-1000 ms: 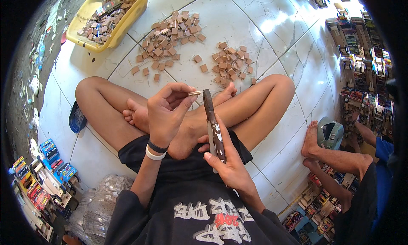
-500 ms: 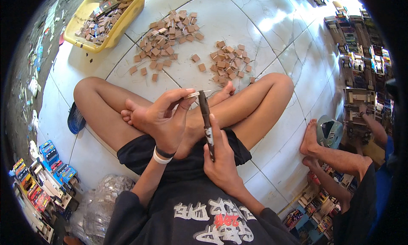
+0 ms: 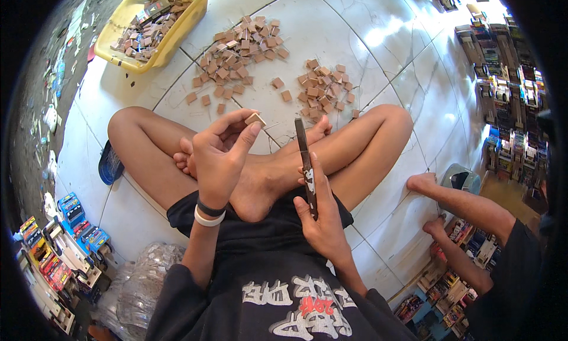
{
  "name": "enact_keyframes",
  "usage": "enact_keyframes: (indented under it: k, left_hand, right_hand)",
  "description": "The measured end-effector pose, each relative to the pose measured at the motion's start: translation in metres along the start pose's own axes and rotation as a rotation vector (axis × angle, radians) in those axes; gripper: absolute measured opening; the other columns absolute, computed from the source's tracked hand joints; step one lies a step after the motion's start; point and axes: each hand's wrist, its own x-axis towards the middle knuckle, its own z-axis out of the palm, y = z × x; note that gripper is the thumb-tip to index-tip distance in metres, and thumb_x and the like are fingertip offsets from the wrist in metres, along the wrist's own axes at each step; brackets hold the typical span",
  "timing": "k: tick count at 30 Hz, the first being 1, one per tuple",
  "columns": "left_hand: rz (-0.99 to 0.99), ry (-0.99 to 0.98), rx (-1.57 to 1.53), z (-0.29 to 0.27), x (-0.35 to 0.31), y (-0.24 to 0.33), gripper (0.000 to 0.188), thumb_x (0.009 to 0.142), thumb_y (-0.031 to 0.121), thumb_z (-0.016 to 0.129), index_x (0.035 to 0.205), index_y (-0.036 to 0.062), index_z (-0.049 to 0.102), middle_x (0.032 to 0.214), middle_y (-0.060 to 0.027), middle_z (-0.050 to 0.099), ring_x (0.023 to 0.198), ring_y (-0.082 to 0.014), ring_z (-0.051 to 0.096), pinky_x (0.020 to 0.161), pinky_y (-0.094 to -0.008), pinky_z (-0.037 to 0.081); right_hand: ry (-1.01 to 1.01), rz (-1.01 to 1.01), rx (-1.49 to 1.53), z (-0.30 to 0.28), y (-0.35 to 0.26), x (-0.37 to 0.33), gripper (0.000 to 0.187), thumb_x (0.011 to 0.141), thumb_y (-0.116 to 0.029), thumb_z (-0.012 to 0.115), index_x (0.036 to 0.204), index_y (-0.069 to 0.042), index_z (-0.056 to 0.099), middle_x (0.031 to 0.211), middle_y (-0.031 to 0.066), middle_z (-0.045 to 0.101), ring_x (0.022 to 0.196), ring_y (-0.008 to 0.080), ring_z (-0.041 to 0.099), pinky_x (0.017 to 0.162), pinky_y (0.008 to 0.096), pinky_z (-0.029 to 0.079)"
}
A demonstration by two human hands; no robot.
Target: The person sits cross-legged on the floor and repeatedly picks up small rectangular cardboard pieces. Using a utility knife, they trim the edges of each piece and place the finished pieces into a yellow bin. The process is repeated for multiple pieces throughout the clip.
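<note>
Between the thumb and fingers of my left hand (image 3: 222, 157) is a small square brown block (image 3: 255, 121) with a pale edge. My right hand (image 3: 322, 214) is wrapped round a long, slim, dark hand tool (image 3: 307, 169), knife-like in shape with pale marks on its handle. It points away from me, its tip to the right of the block and apart from it. Beyond my crossed legs lie two heaps of similar blocks on the tiles, a larger left heap (image 3: 236, 54) and a smaller right heap (image 3: 324, 87), with thin pale strands among them.
A yellow tub (image 3: 177, 42) holding more blocks stands at the far left. Wooden toy vehicles (image 3: 80, 225) and a clear plastic bundle (image 3: 151, 282) are at the near left. On the right are another person's legs (image 3: 473, 202), a grey-green container (image 3: 464, 178) and rows of toy vehicles (image 3: 509, 86).
My left hand has drawn back to the left with the block, turning its flat face into view. The tool in my right hand has shifted right, away from the block it was against.
</note>
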Motion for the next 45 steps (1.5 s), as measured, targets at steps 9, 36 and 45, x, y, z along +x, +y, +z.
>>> enact_keyframes:
  k: [9, 36, 45]
  left_hand:
    - [-0.148, -0.140, -0.063, -0.007, 0.001, 0.010, 0.030, 0.102, 0.013, 0.074, 0.123, -0.0073, 0.071, 0.103, -0.0059, 0.074, 0.095, -0.0123, 0.069, 0.087, -0.0273, 0.056]
    - [-0.416, -0.324, -0.595, 0.011, -0.011, 0.002, 0.029, 0.099, 0.010, 0.078, 0.122, -0.0047, 0.071, 0.104, -0.0106, 0.078, 0.095, -0.0151, 0.075, 0.088, -0.0298, 0.061]
    - [-0.484, -0.363, -0.555, -0.002, -0.009, 0.002, 0.038, 0.101, 0.018, 0.076, 0.132, -0.0012, 0.064, 0.115, -0.0108, 0.076, 0.098, -0.0155, 0.075, 0.088, -0.0313, 0.062]
  right_hand:
    - [-0.173, 0.094, 0.192, -0.009, -0.001, -0.014, 0.082, 0.101, 0.002, 0.063, 0.171, -0.009, 0.022, 0.144, 0.0207, 0.052, 0.126, 0.0319, 0.057, 0.112, 0.0406, 0.043]
    - [-0.413, 0.319, 1.225, -0.007, -0.007, -0.027, 0.093, 0.103, -0.015, 0.067, 0.174, -0.020, 0.006, 0.115, 0.0091, 0.050, 0.094, 0.0168, 0.052, 0.084, 0.0342, 0.048]
    - [-0.492, 0.414, 1.518, 0.002, -0.011, -0.033, 0.096, 0.105, -0.022, 0.066, 0.172, -0.030, -0.002, 0.117, 0.0096, 0.046, 0.092, 0.0157, 0.046, 0.083, 0.0353, 0.046]
